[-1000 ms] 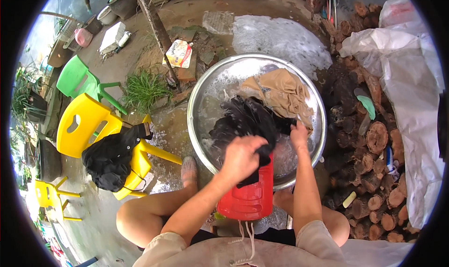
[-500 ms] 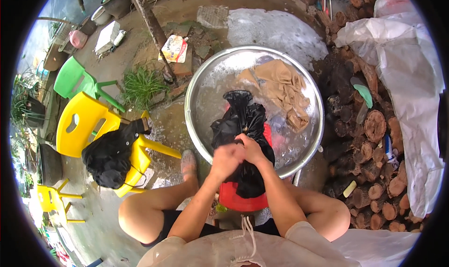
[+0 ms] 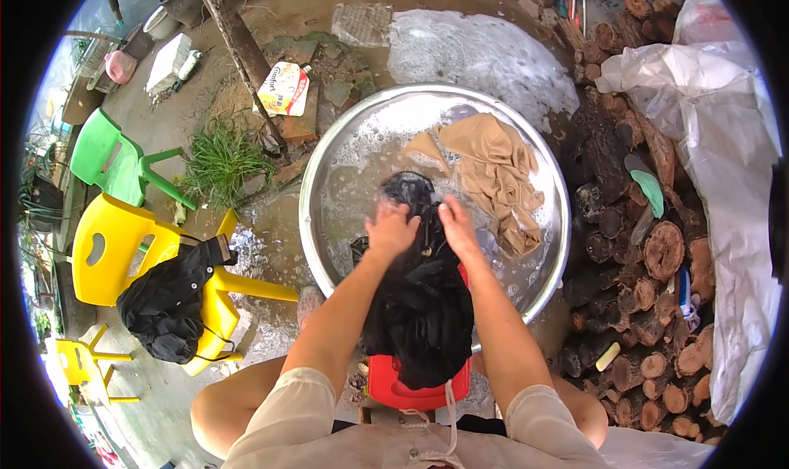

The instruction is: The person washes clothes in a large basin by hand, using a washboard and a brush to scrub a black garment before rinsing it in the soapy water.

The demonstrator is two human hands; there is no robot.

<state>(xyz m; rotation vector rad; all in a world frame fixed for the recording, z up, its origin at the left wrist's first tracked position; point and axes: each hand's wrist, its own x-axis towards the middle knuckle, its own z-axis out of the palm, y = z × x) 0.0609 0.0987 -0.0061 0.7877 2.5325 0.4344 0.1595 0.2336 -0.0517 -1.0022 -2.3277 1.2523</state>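
Observation:
A wet black garment (image 3: 419,313) lies lengthwise over a red plastic board (image 3: 386,380) that leans into a large metal basin (image 3: 316,259). The garment's far end dips into sudsy water. My left hand (image 3: 392,229) is at the left of that far end, its fingers spread and slightly blurred. On the opposite side my right hand (image 3: 458,225) has its fingers stretched forward, beside or touching the cloth. Neither hand is closed round the fabric. A tan garment (image 3: 493,169) rests crumpled in the basin's right half, just past my right hand.
Left of me a yellow chair (image 3: 111,243) carries another black garment (image 3: 168,300); a green chair (image 3: 107,157) stands behind it. A thin trunk (image 3: 238,50) and a white-and-yellow pouch (image 3: 283,89) are beyond the basin. Stacked logs (image 3: 662,251) and white plastic sheeting (image 3: 707,140) border the right.
My hands were together gripping the black garment near the board; they have moved forward and apart, with fingers loosened. The garment now lies stretched along the board. The view has shifted slightly.

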